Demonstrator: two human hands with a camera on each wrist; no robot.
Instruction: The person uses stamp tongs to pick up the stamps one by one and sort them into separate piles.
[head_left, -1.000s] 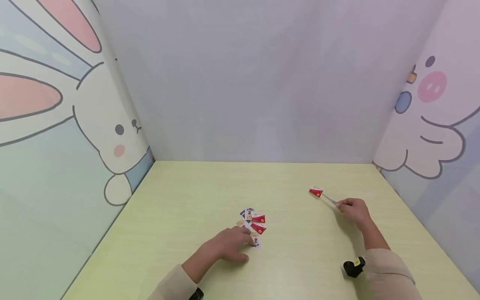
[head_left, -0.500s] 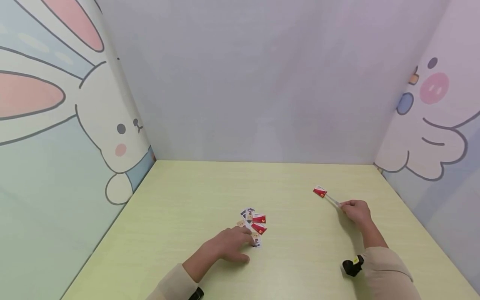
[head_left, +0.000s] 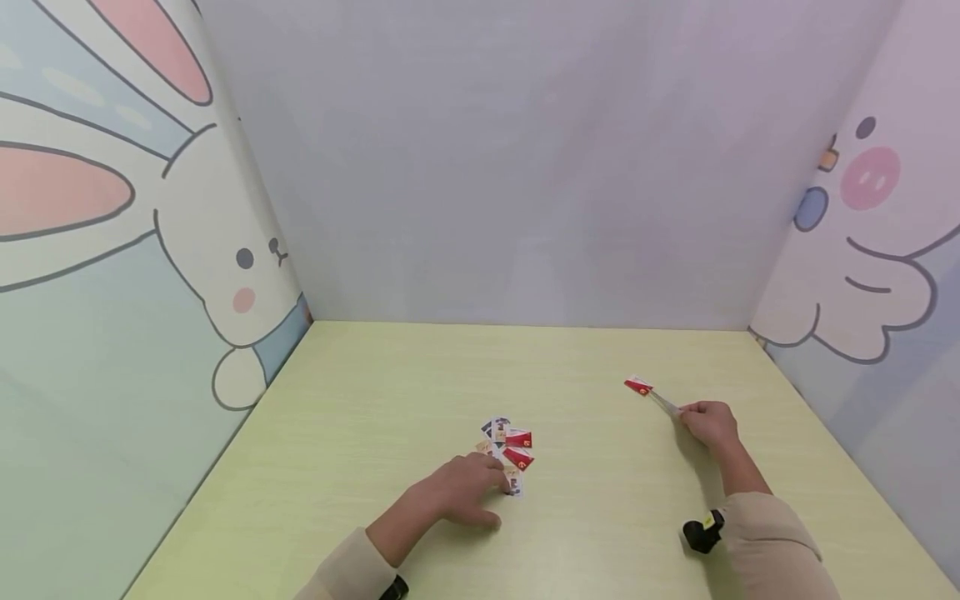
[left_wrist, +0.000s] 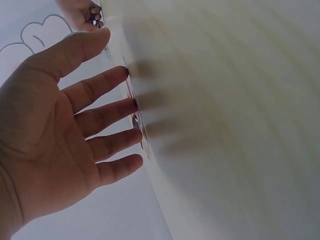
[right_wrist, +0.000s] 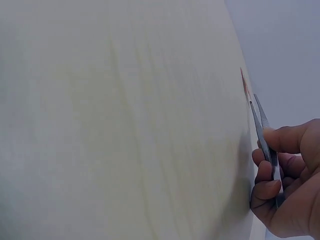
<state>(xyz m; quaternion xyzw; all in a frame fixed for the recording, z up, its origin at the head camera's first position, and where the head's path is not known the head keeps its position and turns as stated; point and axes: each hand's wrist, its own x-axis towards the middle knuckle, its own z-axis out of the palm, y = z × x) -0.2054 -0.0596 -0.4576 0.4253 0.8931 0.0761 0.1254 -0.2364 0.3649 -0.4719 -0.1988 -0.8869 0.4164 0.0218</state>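
Note:
My right hand (head_left: 711, 423) holds a pair of metal tweezers (right_wrist: 267, 150), gripped between thumb and curled fingers. The two tweezer tips stand apart in the right wrist view, right at the edge of a small red and white card (head_left: 638, 386). My left hand (head_left: 467, 490) is spread palm down over a loose cluster of small cards, its fingertips right at them. Two red and white cards, one of them this card (head_left: 517, 457), lie at the cluster's right side, and a picture card (head_left: 514, 482) shows by the fingertips. The hand hides part of the cluster.
The pale yellow tabletop (head_left: 390, 375) meets a grey wall (head_left: 495, 167) at the back. Side walls carry a cartoon rabbit (head_left: 217, 233) on the left and another cartoon figure (head_left: 862, 225) on the right. A black wrist device (head_left: 703, 533) sits at the right sleeve.
The card at the tweezers moved a little right, then tipped flatter, and the tweezer prongs now look more spread. My left hand stays over the cluster.

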